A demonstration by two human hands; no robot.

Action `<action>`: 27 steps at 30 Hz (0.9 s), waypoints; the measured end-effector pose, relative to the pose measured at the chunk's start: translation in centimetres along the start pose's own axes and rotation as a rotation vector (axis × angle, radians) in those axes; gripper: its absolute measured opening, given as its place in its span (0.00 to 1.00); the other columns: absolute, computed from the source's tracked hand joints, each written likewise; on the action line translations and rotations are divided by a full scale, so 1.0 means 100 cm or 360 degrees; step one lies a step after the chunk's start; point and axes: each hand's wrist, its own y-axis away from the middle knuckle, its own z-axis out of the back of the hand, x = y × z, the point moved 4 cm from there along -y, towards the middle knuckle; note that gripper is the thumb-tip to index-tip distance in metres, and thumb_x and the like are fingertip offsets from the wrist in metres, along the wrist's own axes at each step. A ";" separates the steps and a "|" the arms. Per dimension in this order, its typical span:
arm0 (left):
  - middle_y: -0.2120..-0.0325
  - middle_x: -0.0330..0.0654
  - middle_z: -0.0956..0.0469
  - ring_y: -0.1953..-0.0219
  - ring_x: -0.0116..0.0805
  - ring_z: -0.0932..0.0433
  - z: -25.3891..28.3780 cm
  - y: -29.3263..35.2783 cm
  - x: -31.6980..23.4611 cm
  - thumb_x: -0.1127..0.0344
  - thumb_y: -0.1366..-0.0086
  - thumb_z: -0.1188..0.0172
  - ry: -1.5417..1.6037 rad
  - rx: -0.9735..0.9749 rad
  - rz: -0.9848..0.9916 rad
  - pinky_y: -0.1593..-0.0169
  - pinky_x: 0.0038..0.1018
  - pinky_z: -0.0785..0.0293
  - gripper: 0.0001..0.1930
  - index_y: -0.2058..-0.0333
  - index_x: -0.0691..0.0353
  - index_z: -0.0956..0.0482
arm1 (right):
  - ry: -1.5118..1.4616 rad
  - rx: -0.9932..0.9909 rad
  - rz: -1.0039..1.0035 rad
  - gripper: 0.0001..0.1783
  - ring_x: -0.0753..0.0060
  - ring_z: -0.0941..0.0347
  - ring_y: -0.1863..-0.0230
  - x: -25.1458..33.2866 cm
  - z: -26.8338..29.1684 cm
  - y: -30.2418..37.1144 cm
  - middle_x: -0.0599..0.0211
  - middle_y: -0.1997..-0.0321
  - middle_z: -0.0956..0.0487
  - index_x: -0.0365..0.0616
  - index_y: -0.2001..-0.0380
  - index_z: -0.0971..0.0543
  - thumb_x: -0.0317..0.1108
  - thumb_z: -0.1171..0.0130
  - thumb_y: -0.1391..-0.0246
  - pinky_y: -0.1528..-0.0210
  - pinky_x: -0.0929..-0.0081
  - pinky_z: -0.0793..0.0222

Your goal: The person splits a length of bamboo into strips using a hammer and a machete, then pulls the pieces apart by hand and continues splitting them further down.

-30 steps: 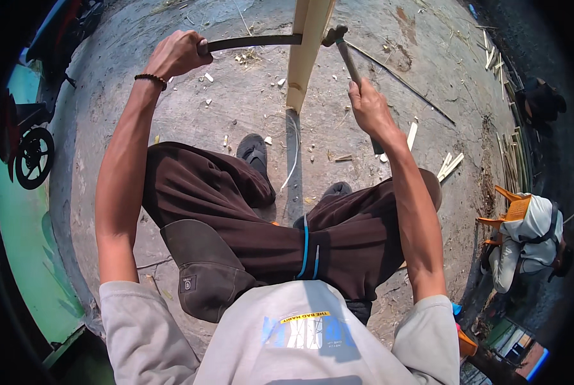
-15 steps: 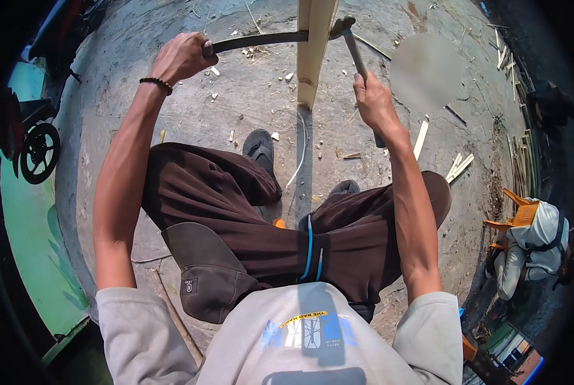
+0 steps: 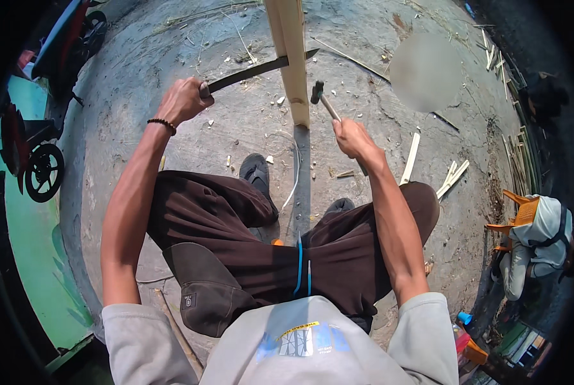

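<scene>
My left hand [image 3: 183,101] is closed round the handle of a machete [image 3: 248,72]. Its dark blade runs across a pale upright pole, which looks like bamboo [image 3: 293,77], and the tip sticks out on the pole's right side. A split line shows along the pole above the blade. In my right hand [image 3: 357,138] is a hammer [image 3: 327,106], gripped by its handle. The hammer head is just right of the pole's lower end, below the blade tip and apart from it.
Pale split strips [image 3: 452,178] lie on the concrete floor [image 3: 351,83] at the right, among scattered chips. A motorbike [image 3: 43,170] stands at the left. Far right, a person in light clothes [image 3: 540,237] is by an orange chair [image 3: 518,215]. A dark cap [image 3: 210,289] rests on my lap.
The hammer has come away from beside the blade tip and down toward me. The blade tip now shows right of the pole. The pole and machete appear lower and farther left.
</scene>
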 end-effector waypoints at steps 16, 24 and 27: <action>0.76 0.55 0.19 0.70 0.58 0.19 0.034 0.024 -0.080 0.57 0.44 0.34 0.0038 -0.0081 -0.0063 0.65 0.47 0.23 0.12 0.70 0.60 0.17 | -0.1380 -0.0866 0.0354 0.21 0.89 0.43 0.87 0.060 0.127 0.080 0.80 0.84 0.39 0.46 0.64 0.33 0.53 0.57 0.27 0.87 0.84 0.45; 0.71 0.57 0.19 0.67 0.59 0.18 -0.003 0.031 -0.110 0.62 0.44 0.38 0.0189 0.0003 -0.0081 0.64 0.45 0.22 0.09 0.73 0.63 0.18 | -0.1669 -0.0453 -0.0065 0.23 0.90 0.49 0.89 0.034 0.105 0.063 0.84 0.85 0.42 0.49 0.65 0.35 0.58 0.56 0.29 0.90 0.83 0.52; 0.76 0.56 0.20 0.67 0.57 0.18 -0.004 0.036 -0.117 0.53 0.42 0.34 0.0244 -0.0074 -0.0093 0.64 0.46 0.24 0.17 0.75 0.63 0.20 | -0.1689 -0.0499 -0.0096 0.22 0.90 0.50 0.89 0.028 0.103 0.067 0.83 0.84 0.43 0.51 0.64 0.35 0.59 0.56 0.30 0.89 0.84 0.53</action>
